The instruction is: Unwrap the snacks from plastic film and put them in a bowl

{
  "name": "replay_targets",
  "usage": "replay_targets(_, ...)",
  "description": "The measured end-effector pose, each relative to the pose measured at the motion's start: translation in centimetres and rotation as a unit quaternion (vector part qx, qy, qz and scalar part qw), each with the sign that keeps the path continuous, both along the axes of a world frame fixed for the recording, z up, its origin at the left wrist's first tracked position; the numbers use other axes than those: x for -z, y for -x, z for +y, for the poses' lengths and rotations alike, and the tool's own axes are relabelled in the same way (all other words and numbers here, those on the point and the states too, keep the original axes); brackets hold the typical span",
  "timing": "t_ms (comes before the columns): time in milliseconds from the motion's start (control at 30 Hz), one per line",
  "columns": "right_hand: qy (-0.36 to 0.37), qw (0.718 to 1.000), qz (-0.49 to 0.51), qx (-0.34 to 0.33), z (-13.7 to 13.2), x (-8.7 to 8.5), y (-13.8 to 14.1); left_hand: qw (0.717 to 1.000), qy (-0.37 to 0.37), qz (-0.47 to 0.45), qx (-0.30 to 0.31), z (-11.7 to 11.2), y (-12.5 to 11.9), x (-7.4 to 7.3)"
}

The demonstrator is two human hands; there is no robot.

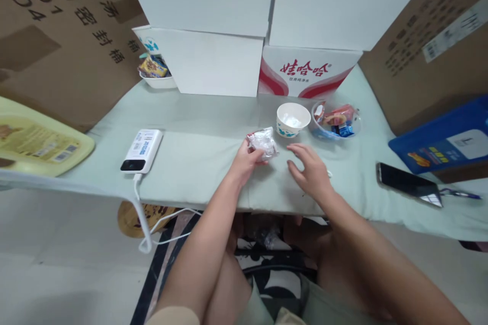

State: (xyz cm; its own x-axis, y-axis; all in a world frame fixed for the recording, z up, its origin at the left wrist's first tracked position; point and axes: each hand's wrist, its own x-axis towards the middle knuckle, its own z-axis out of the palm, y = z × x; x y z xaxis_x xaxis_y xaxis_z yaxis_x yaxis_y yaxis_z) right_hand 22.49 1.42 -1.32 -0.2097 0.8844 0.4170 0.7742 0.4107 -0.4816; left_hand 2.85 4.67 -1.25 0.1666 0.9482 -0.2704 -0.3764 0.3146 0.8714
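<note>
My left hand (247, 160) is closed on a silvery snack packet (264, 142), holding it just above the cloth; what is inside the packet cannot be made out. To its right, my right hand (310, 170) is held with fingers apart and nothing in it. Behind the hands stands a white paper bowl (293, 118) with blue-green prints, something pale inside it. Beside that bowl, a clear plastic bowl (354, 123) holds several wrapped snacks, one in a blue wrapper (343, 129).
A white power bank (143, 150) with a cable lies at the left. At the right are a phone (409, 183), a pen (461, 194) and a blue package (446, 137). A yellow bottle (41, 137) lies far left. White boxes (217, 63) line the back, near a snack-filled dish (158, 83).
</note>
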Motion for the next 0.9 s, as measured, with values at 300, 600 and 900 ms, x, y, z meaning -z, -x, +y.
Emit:
replay_targets(300,0.087,0.980,-0.155,0.086,-1.2,3.7,-9.2,0.997,0.021,-0.021,-0.067,1.2,0.8,-0.1)
replay_targets(600,0.168,0.980,-0.032,0.102,-1.8,1.4,-8.0,0.996,-0.021,0.038,-0.078,1.2,0.9,0.8)
replay_targets(900,0.379,0.809,0.449,0.010,-1.6,-0.8,1.2,0.996,-0.053,0.056,-0.040,1.1,0.3,0.6)
